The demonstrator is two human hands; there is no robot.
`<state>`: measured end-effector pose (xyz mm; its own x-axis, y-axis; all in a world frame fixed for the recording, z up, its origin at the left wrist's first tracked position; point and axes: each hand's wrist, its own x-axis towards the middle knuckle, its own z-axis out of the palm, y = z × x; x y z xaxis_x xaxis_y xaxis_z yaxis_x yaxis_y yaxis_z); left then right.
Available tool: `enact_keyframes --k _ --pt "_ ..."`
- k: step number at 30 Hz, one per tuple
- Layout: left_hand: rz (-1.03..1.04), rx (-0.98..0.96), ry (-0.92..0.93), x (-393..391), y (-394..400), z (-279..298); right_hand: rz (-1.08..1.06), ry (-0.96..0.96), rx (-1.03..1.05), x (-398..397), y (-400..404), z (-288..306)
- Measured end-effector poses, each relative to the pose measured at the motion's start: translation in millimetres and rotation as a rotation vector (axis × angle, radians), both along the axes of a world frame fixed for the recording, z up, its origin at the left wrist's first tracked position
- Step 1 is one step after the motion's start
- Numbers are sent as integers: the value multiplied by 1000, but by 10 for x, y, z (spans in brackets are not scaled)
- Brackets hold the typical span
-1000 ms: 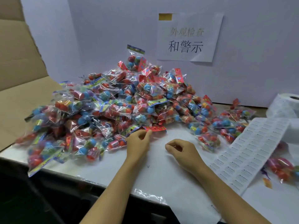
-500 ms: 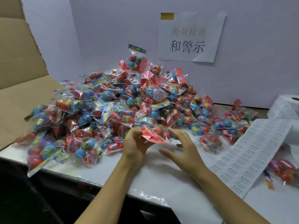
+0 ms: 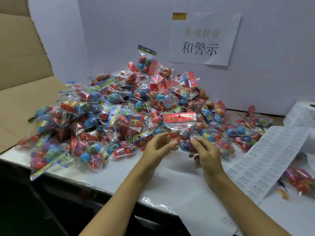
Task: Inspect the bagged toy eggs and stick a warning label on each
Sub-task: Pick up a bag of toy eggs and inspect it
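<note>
Held up between both hands for inspection: one bag of toy eggs (image 3: 180,128), red header card uppermost, eggs hanging toward the fingers. Left hand (image 3: 159,147) pinching the bag's lower left edge; right hand (image 3: 207,151) curled around its lower right, likely to turn it. Just beyond the hands, the heaped pile of bags (image 3: 109,113). Right of the right hand, within reach, the label strip (image 3: 271,160) on the tabletop (image 3: 179,183).

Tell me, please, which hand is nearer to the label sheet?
Right. The right hand holds the bag just left of the label sheet; the left hand sits farther left.
</note>
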<state>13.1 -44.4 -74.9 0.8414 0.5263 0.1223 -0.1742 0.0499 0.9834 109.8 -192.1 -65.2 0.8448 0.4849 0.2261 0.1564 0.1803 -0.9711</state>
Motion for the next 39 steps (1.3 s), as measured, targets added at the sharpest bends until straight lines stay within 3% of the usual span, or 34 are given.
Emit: enact_keyframes --k 3,7,16,26,30,39 --pt "20 -116 -40 21 -12 26 74 -11 -102 -14 -2 3" --pt "29 -204 -88 -15 35 71 158 -32 -78 -39 -14 26" --pt "22 -167 -54 -11 36 32 138 -115 -214 -37 3 26" --pt "-29 -96 -30 -17 5 27 200 161 -94 3 -36 70" --pt "-74 -16 2 -27 -5 29 142 95 -123 25 -39 44" --pt "-52 -71 36 -39 -23 49 143 101 -127 44 -20 5"
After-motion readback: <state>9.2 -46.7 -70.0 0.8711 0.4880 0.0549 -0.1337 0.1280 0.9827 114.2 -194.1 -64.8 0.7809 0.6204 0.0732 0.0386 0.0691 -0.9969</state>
